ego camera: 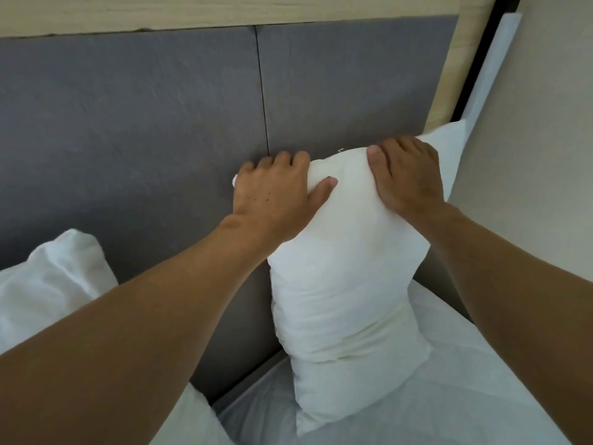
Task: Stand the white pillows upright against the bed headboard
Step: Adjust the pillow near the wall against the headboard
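A white pillow [343, 284] stands upright on the bed, its back toward the grey padded headboard [144, 123]. My left hand [276, 194] grips the pillow's top left corner, fingers curled over the edge. On the top right corner my right hand [407, 175] is closed, thumb pressed into the front. A second white pillow [54, 284] leans against the headboard at the left, partly hidden by my left forearm.
The white bed sheet [449, 396] covers the mattress below the pillow. A pale wooden frame [224, 11] runs above the headboard. A beige wall [545, 139] stands close on the right, with a white panel [494, 65] beside it.
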